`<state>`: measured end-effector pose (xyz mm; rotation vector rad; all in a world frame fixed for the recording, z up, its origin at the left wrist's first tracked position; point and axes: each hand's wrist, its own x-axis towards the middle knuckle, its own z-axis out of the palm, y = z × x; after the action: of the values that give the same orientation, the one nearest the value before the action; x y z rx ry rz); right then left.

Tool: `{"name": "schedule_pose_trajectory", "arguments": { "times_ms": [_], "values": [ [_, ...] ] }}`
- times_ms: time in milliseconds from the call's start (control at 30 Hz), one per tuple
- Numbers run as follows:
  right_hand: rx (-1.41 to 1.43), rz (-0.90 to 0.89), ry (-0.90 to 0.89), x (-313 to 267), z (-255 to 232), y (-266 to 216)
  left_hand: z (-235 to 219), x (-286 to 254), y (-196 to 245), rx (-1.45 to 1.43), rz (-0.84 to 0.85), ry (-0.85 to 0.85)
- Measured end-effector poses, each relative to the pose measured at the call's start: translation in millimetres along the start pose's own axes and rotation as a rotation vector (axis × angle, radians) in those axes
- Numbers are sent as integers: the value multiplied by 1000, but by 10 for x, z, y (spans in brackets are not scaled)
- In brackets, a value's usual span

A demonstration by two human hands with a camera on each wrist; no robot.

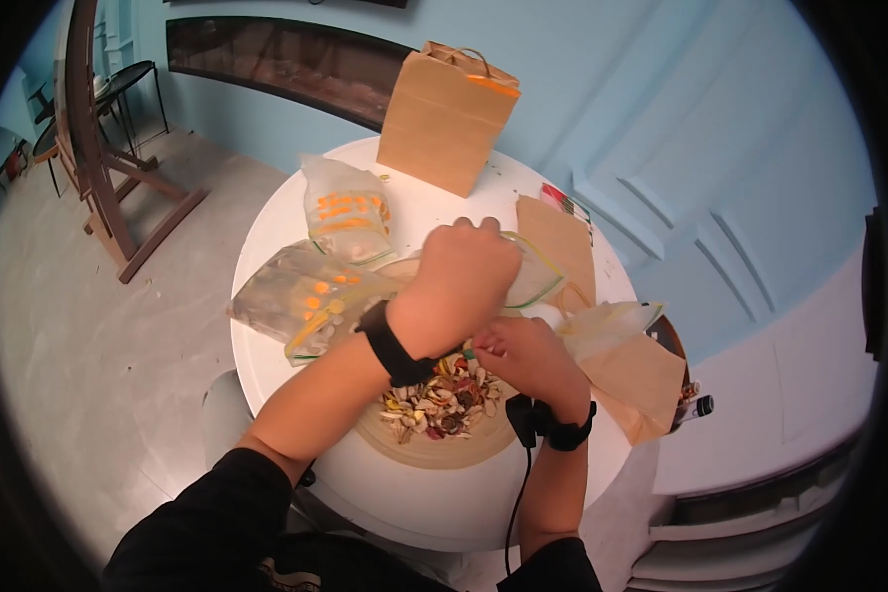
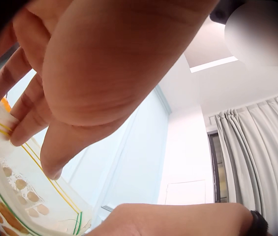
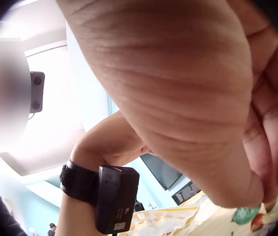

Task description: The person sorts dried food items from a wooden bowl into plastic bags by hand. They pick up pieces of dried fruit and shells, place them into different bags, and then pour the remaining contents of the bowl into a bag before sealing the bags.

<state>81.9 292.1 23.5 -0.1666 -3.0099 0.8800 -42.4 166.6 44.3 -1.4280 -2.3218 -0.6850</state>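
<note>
My left hand (image 1: 464,281) reaches across the table over the far side of a round tan mat. Its thumb and fingers pinch the yellow-striped rim of a clear zip bag (image 2: 35,169), which has green lines and brownish oval marks. In the head view, part of a clear bag (image 1: 535,271) shows beyond this hand. My right hand (image 1: 538,365) is lower and to the right, fingers curled, with a small green piece (image 3: 246,215) at its thumb and fingertips. A pile of small mixed flat pieces (image 1: 444,403), cream, brown, red and yellow, lies on the mat (image 1: 444,456).
Two clear zip bags with orange marks, one upright (image 1: 350,212) and one lying flatter (image 1: 311,296), are on the table's left. A brown paper bag (image 1: 449,118) stands at the back. More brown paper (image 1: 641,385) and clear plastic (image 1: 607,331) are at the right edge.
</note>
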Motion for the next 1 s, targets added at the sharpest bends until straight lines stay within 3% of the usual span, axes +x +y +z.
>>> {"name": "schedule_pose_trajectory", "arguments": {
  "times_ms": [133, 200, 233, 367, 433, 533, 633, 733, 833, 1000],
  "values": [
    [105, -60, -12, 103, 245, -13, 137, -13, 135, -40, -70, 154],
    [242, -127, 20, 115, 418, 66, 162, -17, 138, -68, -39, 126],
    [299, -19, -112, 128, 384, -9, 155, -17, 133, -88, -20, 111],
    [434, -95, -34, 172, 557, 169, 144, -16, 125, -71, 4, 108],
    [446, -115, -80, 290, 649, 370, 153, -4, 112, -73, -9, 100],
    [785, -70, -203, 463, 611, -135, 110, 0, 68, -59, 6, 105],
    [1007, 52, -236, 512, 658, -337, 6, -13, 59, -72, -3, 80],
    [417, -234, 56, 323, 668, -68, 19, -28, 39, -114, -51, 138],
    [181, 124, -5, 19, 389, -257, -9, -21, -11, -155, -53, 147],
    [3, 155, -56, -495, 376, -151, -48, -44, -88, -168, -19, 179]
  ]
}}
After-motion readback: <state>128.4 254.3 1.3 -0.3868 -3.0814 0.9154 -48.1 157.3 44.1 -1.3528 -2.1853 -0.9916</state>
